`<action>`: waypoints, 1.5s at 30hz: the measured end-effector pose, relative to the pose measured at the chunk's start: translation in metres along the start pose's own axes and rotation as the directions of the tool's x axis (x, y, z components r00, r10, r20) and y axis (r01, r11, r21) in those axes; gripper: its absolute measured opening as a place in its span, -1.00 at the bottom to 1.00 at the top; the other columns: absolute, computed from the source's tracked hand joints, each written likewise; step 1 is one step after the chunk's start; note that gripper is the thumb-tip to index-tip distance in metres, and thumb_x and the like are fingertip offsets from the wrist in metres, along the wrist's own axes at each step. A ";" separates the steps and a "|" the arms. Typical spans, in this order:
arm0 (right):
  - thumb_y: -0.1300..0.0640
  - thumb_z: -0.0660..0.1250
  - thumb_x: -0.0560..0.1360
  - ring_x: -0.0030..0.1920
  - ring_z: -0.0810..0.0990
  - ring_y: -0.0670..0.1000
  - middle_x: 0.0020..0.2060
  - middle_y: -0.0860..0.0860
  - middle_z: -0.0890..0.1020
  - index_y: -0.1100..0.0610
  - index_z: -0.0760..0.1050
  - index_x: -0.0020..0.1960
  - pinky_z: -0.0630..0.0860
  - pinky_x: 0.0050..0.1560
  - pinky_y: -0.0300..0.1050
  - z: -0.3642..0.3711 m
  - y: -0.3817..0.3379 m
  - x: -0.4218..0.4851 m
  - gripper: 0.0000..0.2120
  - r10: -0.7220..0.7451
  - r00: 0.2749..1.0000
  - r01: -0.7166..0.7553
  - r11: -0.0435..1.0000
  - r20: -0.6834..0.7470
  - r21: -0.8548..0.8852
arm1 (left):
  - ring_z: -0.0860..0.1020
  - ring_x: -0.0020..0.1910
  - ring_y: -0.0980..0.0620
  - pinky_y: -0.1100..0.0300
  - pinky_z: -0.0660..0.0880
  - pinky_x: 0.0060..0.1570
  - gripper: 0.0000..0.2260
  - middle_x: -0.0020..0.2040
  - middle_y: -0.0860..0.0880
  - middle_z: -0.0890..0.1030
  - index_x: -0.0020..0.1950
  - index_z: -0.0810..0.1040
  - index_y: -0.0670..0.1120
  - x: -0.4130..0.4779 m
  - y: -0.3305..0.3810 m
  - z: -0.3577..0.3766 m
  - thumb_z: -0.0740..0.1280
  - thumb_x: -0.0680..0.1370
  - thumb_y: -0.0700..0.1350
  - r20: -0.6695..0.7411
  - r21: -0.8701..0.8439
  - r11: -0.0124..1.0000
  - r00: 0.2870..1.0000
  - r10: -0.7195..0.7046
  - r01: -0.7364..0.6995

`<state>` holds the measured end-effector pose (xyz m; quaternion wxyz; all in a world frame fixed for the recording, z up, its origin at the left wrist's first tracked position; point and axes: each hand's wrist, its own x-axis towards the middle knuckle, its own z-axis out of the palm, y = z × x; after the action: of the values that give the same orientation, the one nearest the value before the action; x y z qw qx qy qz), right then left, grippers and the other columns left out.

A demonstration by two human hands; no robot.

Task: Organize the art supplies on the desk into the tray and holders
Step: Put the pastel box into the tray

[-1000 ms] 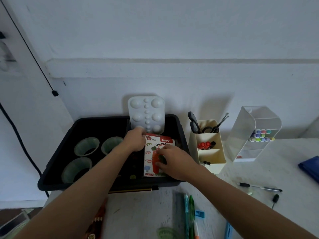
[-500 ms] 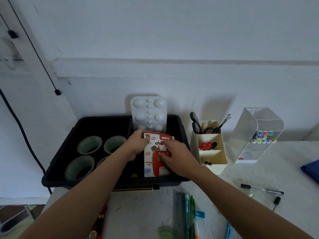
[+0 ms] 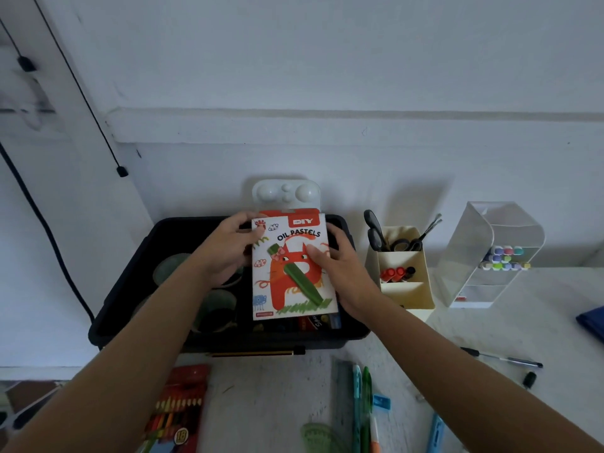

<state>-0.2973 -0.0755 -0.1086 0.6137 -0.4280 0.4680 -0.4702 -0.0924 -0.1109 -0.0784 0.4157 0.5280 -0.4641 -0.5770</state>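
Above the black tray, both hands grip the oil pastels box.

Wall ledge runs level across pale wall. Thin black cord slants down from above ledge at far left, passes ledge's left end and stops at small black plug just below it. Thicker black cable sits well below ledge, further left, curving downward. Blurred grey shape left of ledge's end, cannot make out. Brown floor patch far below ledge, bottom-left corner.
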 end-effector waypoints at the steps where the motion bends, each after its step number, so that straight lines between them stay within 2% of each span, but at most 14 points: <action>1: 0.14 0.39 0.57 0.01 0.72 0.18 0.14 0.15 0.66 -0.09 0.26 0.48 0.63 0.05 0.28 0.000 -0.003 -0.001 -0.45 -0.021 1.000 0.021 1.000 -0.020 0.004 | 0.72 -0.07 -0.07 0.02 0.67 -0.16 -0.85 -0.03 -0.17 0.72 0.25 0.49 -0.12 -0.001 -0.002 0.002 0.24 0.69 -0.18 0.023 -0.017 1.000 1.000 -0.007 0.008; 6: 0.21 0.35 0.60 -0.06 0.74 0.13 0.04 0.11 0.70 -0.20 0.32 0.39 0.68 -0.08 0.17 -0.011 -0.008 -0.009 -0.51 -0.103 0.992 0.096 0.991 -0.078 -0.092 | 0.67 0.00 -0.07 0.02 0.65 -0.03 -0.79 0.00 -0.13 0.71 0.21 0.55 -0.10 0.000 -0.010 0.011 0.16 0.73 -0.06 0.049 -0.030 0.999 0.999 -0.024 0.025; 8: 0.19 0.34 0.61 -0.08 0.74 0.10 0.05 0.09 0.70 -0.22 0.31 0.40 0.68 -0.08 0.16 -0.015 -0.007 -0.013 -0.52 -0.121 0.986 0.106 0.986 -0.115 -0.130 | 0.67 0.02 -0.09 -0.01 0.63 0.04 -0.76 0.06 -0.18 0.69 0.18 0.52 -0.13 0.006 -0.012 0.014 0.11 0.74 -0.05 -0.035 0.097 0.995 0.999 -0.035 0.038; 10: 0.18 0.33 0.61 -0.06 0.74 0.10 0.08 0.10 0.69 -0.24 0.31 0.40 0.67 -0.03 0.20 -0.020 -0.007 -0.015 -0.52 -0.113 0.983 0.097 0.989 -0.146 -0.115 | 0.66 0.05 -0.09 0.00 0.63 0.07 -0.83 0.09 -0.18 0.68 0.11 0.53 -0.11 0.013 -0.015 0.017 0.15 0.73 -0.14 -0.050 0.354 0.935 0.999 -0.004 0.021; 13: 0.20 0.31 0.62 -0.03 0.74 0.11 0.10 0.09 0.69 -0.24 0.33 0.36 0.67 -0.02 0.19 -0.023 -0.010 -0.021 -0.54 -0.101 0.984 0.095 0.994 -0.147 -0.051 | 0.62 0.15 -0.10 0.06 0.56 0.13 -0.84 0.16 -0.07 0.65 0.23 0.55 -0.07 0.019 -0.018 0.023 0.30 0.65 -0.17 0.097 0.807 0.587 0.995 -0.019 -0.067; 15: 0.24 0.31 0.62 -0.02 0.73 0.14 0.09 0.09 0.70 -0.22 0.32 0.38 0.67 -0.02 0.20 -0.024 -0.013 -0.027 -0.52 -0.100 0.986 0.104 0.994 -0.132 0.021 | 0.59 0.20 -0.12 0.10 0.50 0.14 -0.79 0.23 -0.12 0.61 0.27 0.51 -0.16 0.022 -0.020 0.033 0.31 0.65 -0.15 0.167 0.936 0.327 0.982 -0.089 -0.130; 18: 0.24 0.31 0.61 -0.04 0.74 0.11 -0.01 0.00 0.73 -0.20 0.32 0.39 0.69 -0.09 0.12 -0.024 -0.017 -0.037 -0.52 -0.159 0.977 0.162 0.987 -0.143 0.010 | 0.51 0.29 -0.15 0.05 0.45 0.31 -0.74 0.33 -0.17 0.53 0.32 0.47 -0.16 0.024 -0.027 0.049 0.30 0.66 -0.10 0.156 0.977 0.173 0.972 -0.173 -0.126; 22: 0.21 0.33 0.60 -0.05 0.73 0.01 0.02 -0.05 0.70 -0.25 0.37 0.32 0.67 -0.23 -0.08 -0.031 -0.022 -0.051 -0.56 -0.284 0.931 0.274 0.959 -0.230 -0.076 | 0.30 0.40 -0.31 -0.17 0.33 0.40 -0.41 0.46 -0.25 0.34 0.54 0.22 -0.11 0.040 -0.051 0.049 0.20 0.60 0.17 0.091 0.994 -0.048 0.983 -0.162 -0.100; 25: 0.17 0.34 0.60 -0.09 0.73 -0.08 -0.09 -0.23 0.69 -0.30 0.37 0.29 0.63 -0.28 -0.18 -0.041 -0.025 -0.053 -0.56 -0.323 0.907 0.299 0.946 -0.271 -0.126 | 0.27 0.44 -0.34 -0.16 0.37 0.38 -0.28 0.48 -0.28 0.31 0.56 0.16 -0.10 0.048 -0.059 0.051 0.24 0.54 0.28 0.039 0.999 -0.015 0.992 -0.122 -0.041; 28: 0.14 0.35 0.60 -0.08 0.72 -0.09 -0.12 -0.33 0.66 -0.27 0.35 0.35 0.66 -0.23 -0.12 -0.049 -0.024 -0.054 -0.55 -0.326 0.895 0.282 0.943 -0.306 -0.180 | 0.26 0.46 -0.39 -0.15 0.36 0.38 -0.21 0.48 -0.33 0.29 0.61 0.05 -0.06 0.050 -0.058 0.056 0.33 0.56 0.26 0.046 0.999 -0.008 0.994 -0.096 -0.047; 34: 0.13 0.35 0.60 -0.08 0.73 -0.02 0.02 -0.08 0.69 -0.27 0.36 0.36 0.68 -0.22 -0.07 -0.063 -0.019 -0.059 -0.55 -0.310 0.875 0.258 0.948 -0.372 -0.186 | 0.21 0.49 -0.38 -0.13 0.27 0.47 -0.20 0.52 -0.34 0.21 0.61 0.09 -0.08 0.070 -0.050 0.051 0.31 0.54 0.30 0.065 0.997 -0.029 0.990 -0.129 -0.069; 38: 0.17 0.34 0.60 -0.09 0.74 -0.02 -0.04 -0.09 0.71 -0.23 0.36 0.38 0.65 -0.26 -0.14 -0.069 -0.019 -0.060 -0.55 -0.278 0.875 0.242 0.960 -0.395 -0.140 | 0.20 0.54 -0.27 -0.06 0.18 0.50 -0.24 0.57 -0.24 0.23 0.60 0.18 -0.13 0.085 -0.042 0.043 0.27 0.57 0.31 0.174 0.984 -0.035 0.982 -0.077 -0.177; 42: 0.14 0.36 0.59 -0.08 0.74 0.00 0.01 -0.06 0.70 -0.27 0.37 0.36 0.68 -0.21 -0.06 -0.065 -0.016 -0.054 -0.54 -0.262 0.887 0.216 0.963 -0.381 -0.158 | 0.19 0.55 -0.23 -0.20 0.23 0.43 -0.27 0.58 -0.14 0.27 0.57 0.25 -0.01 0.090 -0.041 0.045 0.25 0.54 0.38 0.186 0.967 -0.156 0.978 -0.093 -0.199; 45: 0.10 0.38 0.58 -0.06 0.73 -0.03 0.07 -0.06 0.67 -0.32 0.37 0.33 0.69 -0.15 -0.02 -0.059 -0.016 -0.046 -0.55 -0.260 0.897 0.201 0.960 -0.359 -0.193 | 0.17 0.55 -0.24 -0.23 0.21 0.43 -0.24 0.58 -0.10 0.29 0.59 0.22 0.06 0.098 -0.040 0.046 0.28 0.50 0.40 0.214 0.962 -0.148 0.970 -0.116 -0.230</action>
<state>-0.3629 -0.0385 -0.0962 0.4170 -0.4261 0.5582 -0.5770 -0.1467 -0.1921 -0.1391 -0.1599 0.5669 -0.8057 -0.0616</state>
